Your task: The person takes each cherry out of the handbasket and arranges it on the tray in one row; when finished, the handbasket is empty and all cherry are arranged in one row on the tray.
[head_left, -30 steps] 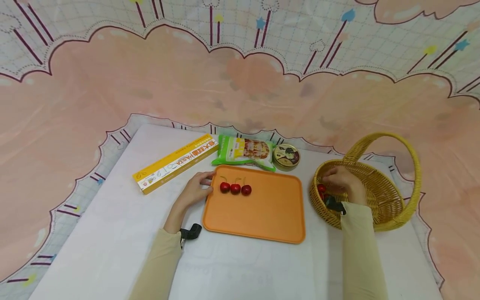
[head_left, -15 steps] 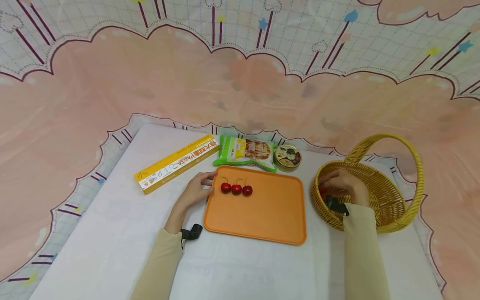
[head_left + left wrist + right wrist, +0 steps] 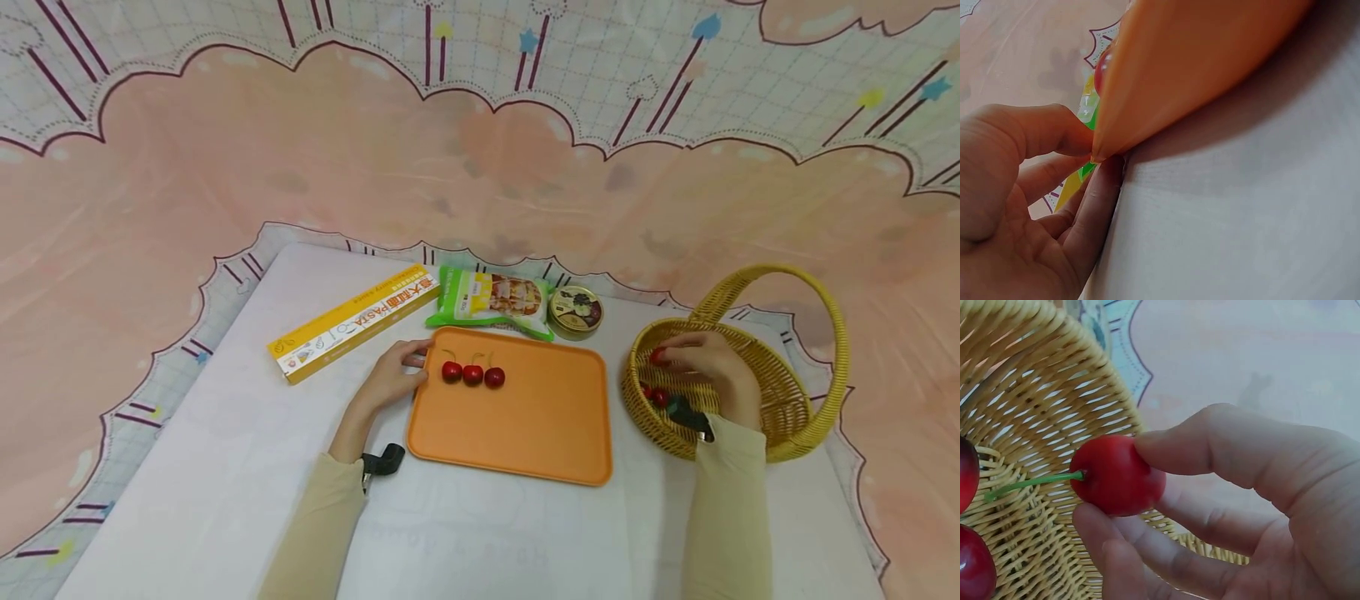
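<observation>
My right hand point(image 3: 708, 362) pinches a red cherry point(image 3: 1119, 475) between thumb and fingers, inside the yellow wicker basket point(image 3: 783, 408). A green stem points away from the fingers. Below, other cherries point(image 3: 659, 397) lie at the basket's left side; two show at the left edge of the right wrist view. Three cherries point(image 3: 472, 375) with stems sit in a row on the orange tray point(image 3: 517, 433), near its upper left corner. At that tray's left rim, my left hand point(image 3: 1029, 181) holds the edge, thumb above and a fingertip under it.
Behind the tray lie a yellow and white pasta box point(image 3: 352, 323), a green food packet point(image 3: 491, 302) and a round tin point(image 3: 576, 312). The basket's tall handle point(image 3: 825, 333) arches over its right side. A patterned cloth point(image 3: 450, 183) hangs behind the white table point(image 3: 480, 542).
My right hand has moved up and slightly right from the basket's left side, with a cherry now showing at its fingertips. The left hand stays on the tray's edge.
</observation>
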Available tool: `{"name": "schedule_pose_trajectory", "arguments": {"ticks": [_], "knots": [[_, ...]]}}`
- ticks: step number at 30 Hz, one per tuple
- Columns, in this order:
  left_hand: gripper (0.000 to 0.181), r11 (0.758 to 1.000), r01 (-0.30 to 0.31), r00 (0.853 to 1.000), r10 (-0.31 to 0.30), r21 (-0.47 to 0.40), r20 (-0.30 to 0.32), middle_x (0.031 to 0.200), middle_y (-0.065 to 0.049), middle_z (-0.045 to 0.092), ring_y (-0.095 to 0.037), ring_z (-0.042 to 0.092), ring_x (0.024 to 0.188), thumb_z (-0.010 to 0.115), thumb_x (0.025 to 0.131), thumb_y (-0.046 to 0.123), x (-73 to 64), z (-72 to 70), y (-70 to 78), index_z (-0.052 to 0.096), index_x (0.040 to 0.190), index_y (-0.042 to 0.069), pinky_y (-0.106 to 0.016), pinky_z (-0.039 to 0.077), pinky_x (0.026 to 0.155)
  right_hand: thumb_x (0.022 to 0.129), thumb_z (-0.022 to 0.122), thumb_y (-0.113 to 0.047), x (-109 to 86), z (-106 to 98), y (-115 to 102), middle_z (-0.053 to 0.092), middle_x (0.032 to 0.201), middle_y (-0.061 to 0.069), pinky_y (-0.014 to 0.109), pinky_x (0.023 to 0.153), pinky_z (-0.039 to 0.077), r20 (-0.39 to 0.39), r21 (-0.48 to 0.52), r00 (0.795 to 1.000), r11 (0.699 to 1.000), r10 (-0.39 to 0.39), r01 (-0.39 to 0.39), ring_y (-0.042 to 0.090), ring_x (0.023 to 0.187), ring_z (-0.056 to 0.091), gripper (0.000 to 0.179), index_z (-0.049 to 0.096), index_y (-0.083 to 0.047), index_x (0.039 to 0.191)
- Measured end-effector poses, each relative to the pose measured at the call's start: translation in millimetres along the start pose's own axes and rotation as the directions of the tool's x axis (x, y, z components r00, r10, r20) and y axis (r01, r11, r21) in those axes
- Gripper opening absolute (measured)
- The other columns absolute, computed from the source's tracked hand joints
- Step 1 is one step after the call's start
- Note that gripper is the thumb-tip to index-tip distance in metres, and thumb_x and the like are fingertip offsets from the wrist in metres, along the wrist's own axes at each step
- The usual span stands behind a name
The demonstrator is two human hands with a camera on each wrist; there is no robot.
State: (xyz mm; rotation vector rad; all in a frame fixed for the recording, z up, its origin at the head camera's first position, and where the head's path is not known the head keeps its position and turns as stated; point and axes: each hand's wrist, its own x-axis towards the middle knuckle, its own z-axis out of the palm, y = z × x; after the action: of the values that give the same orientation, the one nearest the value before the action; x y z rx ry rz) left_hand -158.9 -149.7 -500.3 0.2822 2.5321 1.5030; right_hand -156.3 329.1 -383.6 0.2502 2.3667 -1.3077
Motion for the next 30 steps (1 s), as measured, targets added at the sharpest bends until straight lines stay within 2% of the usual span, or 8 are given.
{"name": "schedule_pose_trajectory", "arguments": {"ticks": [4,11,15,22,26,30], "knots": [[0.054,1.0,0.006,1.0,-0.006,-0.002,0.001,0.124,-0.022,0.055,-0.034,0.061,0.107,0.062,0.085,-0.002,-0.9,0.4,0.8,0.054,0.138,0.0,-0.047,0.05,0.094,0.096,0.064,-0.021,-4.2,0.4,-0.7,0.068,0.087,-0.011,0.029,0.078,0.056,-0.027,0.033,1.0,0.999,0.005,-0.004,0.009,0.082,0.064,0.048,0.054,0.013,0.129],[0.055,1.0,0.006,1.0,-0.006,-0.013,0.005,0.124,-0.023,0.055,-0.035,0.061,0.107,0.063,0.084,-0.003,-2.2,-0.3,2.6,0.054,0.139,-0.001,-0.047,0.05,0.094,0.097,0.06,-0.015,-7.3,2.1,-0.9,0.069,0.085,-0.013,0.028,0.078,0.057,-0.043,0.113,0.999,0.993,-0.012,0.016,0.006,0.08,0.067,0.05,0.045,0.016,0.134],[0.055,1.0,0.009,1.0,-0.009,-0.005,0.004,0.125,-0.022,0.055,-0.034,0.061,0.108,0.062,0.085,-0.002,0.2,-1.1,3.7,0.053,0.139,-0.001,-0.046,0.05,0.094,0.097,0.059,-0.013,-10.9,3.3,-2.6,0.068,0.083,-0.013,0.028,0.078,0.057,-0.088,0.156,0.996,0.988,-0.005,0.019,0.005,0.079,0.067,0.044,0.049,0.014,0.131],[0.055,1.0,0.017,1.0,-0.017,0.018,0.003,0.127,-0.02,0.054,-0.033,0.06,0.108,0.062,0.086,0.001,4.2,-2.1,4.9,0.053,0.14,0.001,-0.045,0.049,0.094,0.096,0.062,-0.023,-20.8,6.7,-5.4,0.066,0.081,-0.021,0.023,0.076,0.055,-0.224,0.175,0.975,0.984,-0.003,0.044,0.001,0.08,0.064,0.036,0.058,0.002,0.122],[0.055,1.0,0.021,1.0,-0.021,0.009,0.005,0.126,-0.021,0.054,-0.034,0.06,0.108,0.062,0.085,-0.001,2.5,-1.9,4.9,0.053,0.139,0.0,-0.046,0.049,0.094,0.096,0.064,-0.023,-22.0,12.1,-5.3,0.067,0.081,-0.022,0.019,0.072,0.053,-0.243,0.192,0.969,0.976,-0.054,0.102,-0.001,0.078,0.064,0.027,0.064,-0.004,0.115],[0.055,1.0,0.013,1.0,-0.013,0.0,0.003,0.125,-0.022,0.055,-0.034,0.061,0.108,0.062,0.085,-0.002,0.3,-0.6,4.2,0.053,0.139,-0.001,-0.046,0.05,0.094,0.094,0.066,-0.019,-19.0,22.4,-5.7,0.068,0.081,-0.02,0.018,0.07,0.054,-0.247,0.241,0.966,0.96,-0.081,0.142,0.0,0.077,0.066,0.025,0.063,-0.003,0.114]]}}
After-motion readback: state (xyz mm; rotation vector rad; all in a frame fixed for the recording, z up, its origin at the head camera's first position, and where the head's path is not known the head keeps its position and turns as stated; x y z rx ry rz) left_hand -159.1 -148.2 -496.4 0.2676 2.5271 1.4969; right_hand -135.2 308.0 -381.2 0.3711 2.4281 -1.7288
